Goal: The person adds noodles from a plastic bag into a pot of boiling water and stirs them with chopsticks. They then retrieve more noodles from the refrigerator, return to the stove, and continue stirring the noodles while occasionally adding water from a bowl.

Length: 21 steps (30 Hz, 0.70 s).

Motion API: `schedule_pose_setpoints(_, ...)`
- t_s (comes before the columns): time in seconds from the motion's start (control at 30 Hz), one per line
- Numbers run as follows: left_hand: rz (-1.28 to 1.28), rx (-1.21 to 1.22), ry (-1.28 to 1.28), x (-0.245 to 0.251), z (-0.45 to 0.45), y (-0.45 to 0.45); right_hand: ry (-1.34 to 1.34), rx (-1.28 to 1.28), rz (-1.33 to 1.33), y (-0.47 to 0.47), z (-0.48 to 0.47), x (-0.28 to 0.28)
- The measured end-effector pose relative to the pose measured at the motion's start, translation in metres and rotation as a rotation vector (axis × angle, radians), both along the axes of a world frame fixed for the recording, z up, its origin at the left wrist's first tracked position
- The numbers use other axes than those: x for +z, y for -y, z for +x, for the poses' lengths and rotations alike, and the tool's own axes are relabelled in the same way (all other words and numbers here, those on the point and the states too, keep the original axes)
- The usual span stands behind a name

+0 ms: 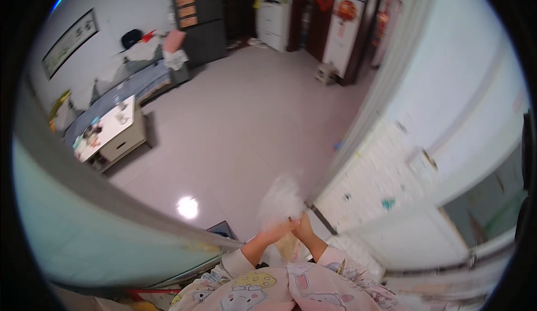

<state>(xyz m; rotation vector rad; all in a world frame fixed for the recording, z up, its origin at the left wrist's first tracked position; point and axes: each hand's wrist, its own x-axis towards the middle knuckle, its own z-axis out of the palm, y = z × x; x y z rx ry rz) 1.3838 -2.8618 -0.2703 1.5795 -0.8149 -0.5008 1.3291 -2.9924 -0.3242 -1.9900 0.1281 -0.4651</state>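
Note:
My left hand (277, 230) and my right hand (303, 228) meet in front of my body, low in the view. Between them they grip a translucent plastic bag (280, 195), which spreads out beyond my fingers and is blurred. Its contents, if any, cannot be made out. Under my wrists a tan item (286, 247) shows in part; what it is stays unclear. Pink printed sleeves cover my forearms.
I am at a doorway between a pale green wall (105, 235) and a white door frame (373, 118). Beyond lies a tiled floor (235, 114). A coffee table (111, 130) and a sofa (142, 82) stand left, a dark refrigerator (201, 38) behind, and a small stool (327, 73) right.

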Motion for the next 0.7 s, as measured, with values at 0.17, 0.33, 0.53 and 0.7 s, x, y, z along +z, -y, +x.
schedule_pose_setpoints(0.17,0.043,0.237,-0.11,0.022,0.094,0.008,-0.105,-0.085,0.239,0.059,0.148,0.028)
schedule_pose_setpoints(0.33,0.118,0.186,0.069,0.024,0.197,0.007,-0.208,-0.047,0.958,0.077,0.272,0.025)
schedule_pose_setpoints(0.53,0.218,0.246,0.257,-0.007,0.365,0.028,-0.545,0.081,1.422,0.095,0.424,0.027)
schedule_pose_setpoints(0.7,-0.049,0.223,0.117,0.003,0.557,0.036,-0.519,0.191,1.379,0.078,0.583,0.047)
